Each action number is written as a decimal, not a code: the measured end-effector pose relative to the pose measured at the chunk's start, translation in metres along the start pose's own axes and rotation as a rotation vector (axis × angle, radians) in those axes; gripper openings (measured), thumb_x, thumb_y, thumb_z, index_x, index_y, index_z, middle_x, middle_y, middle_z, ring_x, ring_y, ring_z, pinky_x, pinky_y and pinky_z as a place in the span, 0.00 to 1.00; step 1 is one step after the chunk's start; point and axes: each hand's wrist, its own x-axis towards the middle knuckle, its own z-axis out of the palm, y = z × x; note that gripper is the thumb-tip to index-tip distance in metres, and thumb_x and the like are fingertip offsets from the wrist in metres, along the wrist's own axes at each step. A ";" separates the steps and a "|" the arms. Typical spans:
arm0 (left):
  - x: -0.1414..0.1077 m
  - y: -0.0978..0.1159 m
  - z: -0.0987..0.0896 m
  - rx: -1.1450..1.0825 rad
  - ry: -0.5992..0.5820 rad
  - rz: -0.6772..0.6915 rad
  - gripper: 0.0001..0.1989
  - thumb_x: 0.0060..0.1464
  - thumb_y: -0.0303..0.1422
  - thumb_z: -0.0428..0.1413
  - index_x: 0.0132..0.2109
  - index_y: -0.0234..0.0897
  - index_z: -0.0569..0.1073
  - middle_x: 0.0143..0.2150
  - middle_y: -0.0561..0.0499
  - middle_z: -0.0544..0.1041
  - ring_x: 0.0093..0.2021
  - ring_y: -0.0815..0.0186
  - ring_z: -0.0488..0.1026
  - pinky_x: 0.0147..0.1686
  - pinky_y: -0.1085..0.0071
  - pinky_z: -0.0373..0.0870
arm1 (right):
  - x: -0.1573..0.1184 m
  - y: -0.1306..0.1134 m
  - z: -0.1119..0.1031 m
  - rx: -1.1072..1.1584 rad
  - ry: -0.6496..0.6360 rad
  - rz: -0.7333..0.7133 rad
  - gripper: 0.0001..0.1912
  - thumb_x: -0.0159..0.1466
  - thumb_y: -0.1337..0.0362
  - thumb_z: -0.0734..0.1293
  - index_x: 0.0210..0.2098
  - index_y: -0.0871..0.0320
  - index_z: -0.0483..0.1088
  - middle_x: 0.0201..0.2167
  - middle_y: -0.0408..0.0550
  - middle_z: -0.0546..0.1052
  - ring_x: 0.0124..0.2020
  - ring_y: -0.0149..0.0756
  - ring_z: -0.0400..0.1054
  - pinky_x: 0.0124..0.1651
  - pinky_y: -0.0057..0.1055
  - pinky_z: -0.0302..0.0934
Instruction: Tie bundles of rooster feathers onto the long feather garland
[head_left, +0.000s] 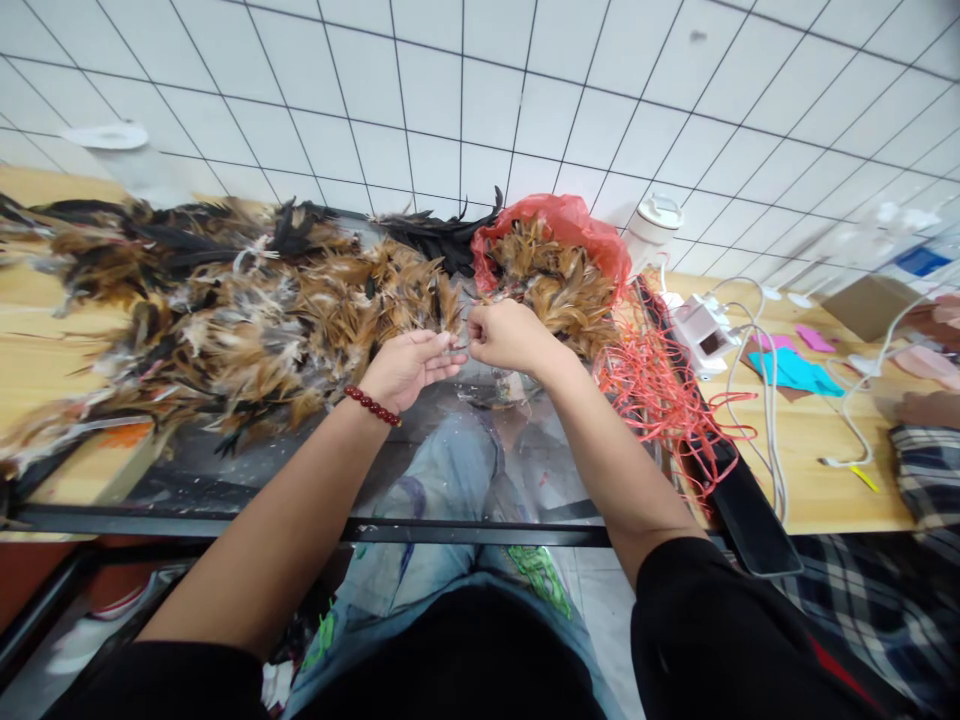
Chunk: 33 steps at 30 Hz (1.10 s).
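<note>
My left hand (412, 365) is turned palm up over the glass tabletop, a dark red bead bracelet (373, 405) at its wrist. Its thumb and forefinger pinch together at the edge of the brown feathers (330, 310), with the other fingers stretched out. Close beside it, my right hand (506, 335) is curled closed, its fingertips facing the left hand. Whatever lies between the fingers of either hand is too small to make out. Behind the right hand, more brown feathers (566, 285) spill from a red plastic bag (577, 215).
Black feathers (442, 235) lie along the back by the tiled wall. Tangled red string (649, 390) is heaped at right, next to a dark phone-like slab (754, 520), a white power strip (705, 335) and cables. A person's plaid sleeve (926, 470) shows at far right.
</note>
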 end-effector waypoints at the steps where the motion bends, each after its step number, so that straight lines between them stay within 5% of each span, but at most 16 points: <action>1: 0.000 0.000 0.000 0.009 -0.001 0.000 0.06 0.50 0.27 0.64 0.32 0.29 0.75 0.33 0.44 0.80 0.32 0.65 0.78 0.34 0.70 0.75 | -0.001 -0.003 0.000 -0.030 -0.005 -0.011 0.11 0.57 0.66 0.64 0.37 0.61 0.76 0.34 0.53 0.80 0.38 0.40 0.72 0.37 0.29 0.57; 8: -0.002 -0.001 0.005 0.176 0.070 0.099 0.07 0.47 0.26 0.65 0.25 0.28 0.75 0.20 0.50 0.74 0.21 0.73 0.70 0.25 0.76 0.70 | -0.003 -0.017 -0.001 -0.149 -0.067 -0.007 0.17 0.62 0.63 0.61 0.45 0.62 0.76 0.42 0.62 0.79 0.46 0.50 0.74 0.44 0.36 0.64; 21: -0.002 0.000 0.002 0.086 -0.019 0.025 0.09 0.48 0.25 0.64 0.24 0.28 0.73 0.21 0.50 0.73 0.20 0.74 0.69 0.23 0.78 0.68 | -0.002 -0.018 0.000 -0.119 0.076 0.039 0.16 0.63 0.65 0.59 0.46 0.61 0.73 0.43 0.60 0.79 0.46 0.48 0.73 0.46 0.37 0.63; 25: -0.001 0.003 -0.001 -0.016 -0.013 0.052 0.07 0.49 0.25 0.63 0.27 0.29 0.74 0.22 0.51 0.72 0.20 0.76 0.67 0.21 0.80 0.64 | 0.003 0.000 0.002 0.184 0.129 0.104 0.11 0.62 0.68 0.62 0.42 0.60 0.73 0.38 0.52 0.79 0.42 0.38 0.72 0.46 0.32 0.62; 28: -0.001 0.004 -0.002 -0.045 -0.090 0.014 0.07 0.48 0.25 0.64 0.27 0.29 0.73 0.22 0.51 0.71 0.21 0.75 0.67 0.22 0.80 0.64 | 0.008 0.015 0.011 0.651 -0.100 0.050 0.05 0.61 0.65 0.66 0.35 0.61 0.71 0.29 0.44 0.75 0.32 0.29 0.69 0.37 0.26 0.63; 30: -0.002 0.004 -0.002 -0.035 -0.159 -0.023 0.09 0.48 0.26 0.65 0.26 0.30 0.72 0.22 0.51 0.71 0.21 0.75 0.67 0.21 0.79 0.64 | 0.010 0.019 0.017 0.950 -0.219 -0.006 0.09 0.61 0.61 0.68 0.31 0.61 0.68 0.24 0.40 0.71 0.26 0.26 0.64 0.31 0.23 0.61; 33: -0.004 0.003 -0.002 -0.022 -0.234 -0.066 0.07 0.48 0.25 0.64 0.27 0.29 0.74 0.23 0.51 0.72 0.21 0.74 0.68 0.20 0.78 0.64 | 0.012 0.018 0.024 1.172 -0.191 -0.021 0.16 0.56 0.56 0.73 0.27 0.60 0.65 0.21 0.37 0.68 0.22 0.23 0.59 0.25 0.21 0.55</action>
